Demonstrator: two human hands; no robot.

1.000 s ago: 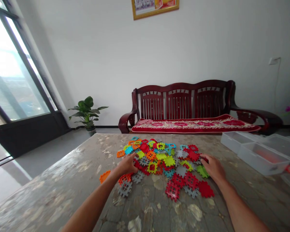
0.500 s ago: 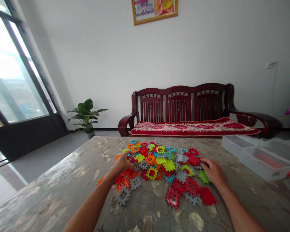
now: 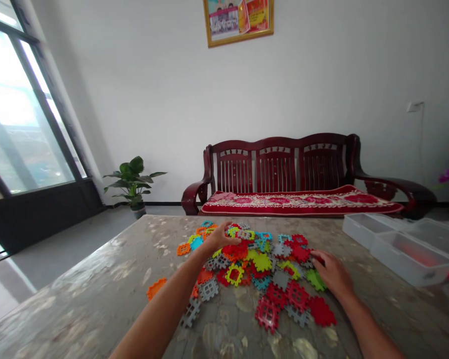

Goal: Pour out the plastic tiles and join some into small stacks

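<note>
A heap of flat interlocking plastic tiles (image 3: 264, 262) in red, grey, green, orange and blue lies spread on the marbled table (image 3: 97, 294). My left hand (image 3: 219, 238) reaches into the far left part of the heap, fingers closed on a red tile (image 3: 235, 250). My right hand (image 3: 331, 274) rests palm down on the heap's right edge. Its fingers are curled together on a small red tile (image 3: 319, 259), next to a green tile (image 3: 316, 279). One orange tile (image 3: 156, 287) lies apart to the left.
Clear plastic bins (image 3: 407, 249) stand at the table's right side. Beyond the table are a dark wooden bench with a red cushion (image 3: 295, 199), a potted plant (image 3: 132, 182) and a large window (image 3: 18, 129) on the left.
My left hand has moved from the heap's near-left edge forward and right to its far part, taking a red tile along. My right hand has stayed put. The camera has tilted slightly up.
</note>
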